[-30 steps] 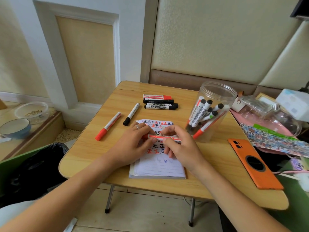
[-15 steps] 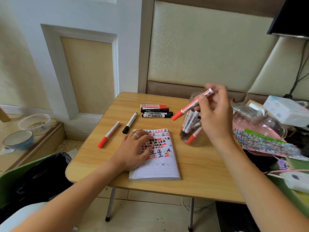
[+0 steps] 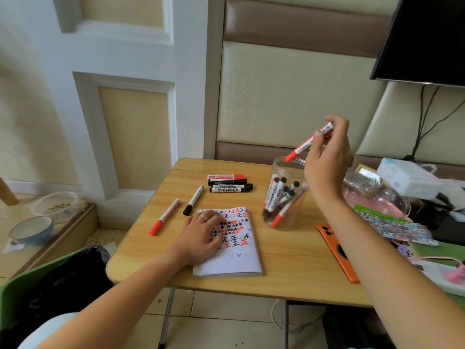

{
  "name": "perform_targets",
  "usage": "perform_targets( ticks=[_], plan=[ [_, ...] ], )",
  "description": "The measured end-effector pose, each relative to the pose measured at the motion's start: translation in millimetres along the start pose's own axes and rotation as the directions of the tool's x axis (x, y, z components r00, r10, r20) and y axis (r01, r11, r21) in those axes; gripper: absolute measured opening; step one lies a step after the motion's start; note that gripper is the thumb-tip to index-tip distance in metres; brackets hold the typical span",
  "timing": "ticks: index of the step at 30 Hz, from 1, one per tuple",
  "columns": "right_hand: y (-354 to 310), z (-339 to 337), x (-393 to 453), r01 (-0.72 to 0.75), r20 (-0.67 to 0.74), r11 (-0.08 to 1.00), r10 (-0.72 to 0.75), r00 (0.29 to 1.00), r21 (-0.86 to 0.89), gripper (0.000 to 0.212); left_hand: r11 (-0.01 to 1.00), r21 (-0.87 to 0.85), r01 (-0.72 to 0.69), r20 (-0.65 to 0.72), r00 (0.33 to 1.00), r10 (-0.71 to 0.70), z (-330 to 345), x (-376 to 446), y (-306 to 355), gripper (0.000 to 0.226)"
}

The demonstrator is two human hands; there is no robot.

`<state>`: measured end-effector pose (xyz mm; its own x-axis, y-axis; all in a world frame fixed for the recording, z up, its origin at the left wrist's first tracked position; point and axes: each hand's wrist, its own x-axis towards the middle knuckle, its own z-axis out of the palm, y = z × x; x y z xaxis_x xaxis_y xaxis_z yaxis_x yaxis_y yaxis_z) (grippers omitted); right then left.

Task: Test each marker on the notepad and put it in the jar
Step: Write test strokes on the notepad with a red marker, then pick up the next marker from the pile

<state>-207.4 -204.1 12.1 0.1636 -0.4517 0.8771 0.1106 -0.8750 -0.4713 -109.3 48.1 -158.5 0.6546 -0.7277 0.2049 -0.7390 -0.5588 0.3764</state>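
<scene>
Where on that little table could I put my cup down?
Bare wood lies between the notepad, jar and orange phone, and along the front-left edge below the red marker. The back, around the three stacked markers, is crowded.

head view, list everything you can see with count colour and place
held marker: 1, red cap, tilted over the jar mouth
jar: 1, clear, table right, holds several markers
loose markers: 5, table left of jar; red-capped, black-capped, stack of three
notepad: 1, white, scribbled red and black, table front
phone: 1, orange, table right edge
table: 1, wood
bowls: 2, floor ledge left
left hand: rests flat on notepad
right hand: pinches held marker
</scene>
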Motion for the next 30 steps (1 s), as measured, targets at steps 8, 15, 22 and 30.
perform_targets(
  ticks=[8, 15, 22, 30],
  plan=[
    [8, 16, -11, 0.287, 0.762, 0.82, 0.252, 0.597, -0.495, 0.053, 1.0, -0.002, -0.009, -0.004, 1.0, 0.009, 0, 1, -1, 0.049],
    [13, 21, -13, 0.383, 0.765, 0.759, 0.227, 0.602, -0.527, 0.044, 0.996, -0.085, 0.018, -0.009, 1.0, -0.019, -4, 0, -1, 0.052],
    [-9, 34, -37, 0.437, 0.516, 0.839, -0.23, 0.825, -0.324, 0.021, 0.968, -0.248, 0.047, -0.047, 0.997, -0.06, -8, 3, -7, 0.04],
    [-3, 105, -79, 0.416, 0.829, 0.885, -0.065, 0.556, -0.21, 0.03, 0.952, -0.293, 0.09, -0.106, 0.986, -0.126, 0, 7, -11, 0.025]
  ],
)
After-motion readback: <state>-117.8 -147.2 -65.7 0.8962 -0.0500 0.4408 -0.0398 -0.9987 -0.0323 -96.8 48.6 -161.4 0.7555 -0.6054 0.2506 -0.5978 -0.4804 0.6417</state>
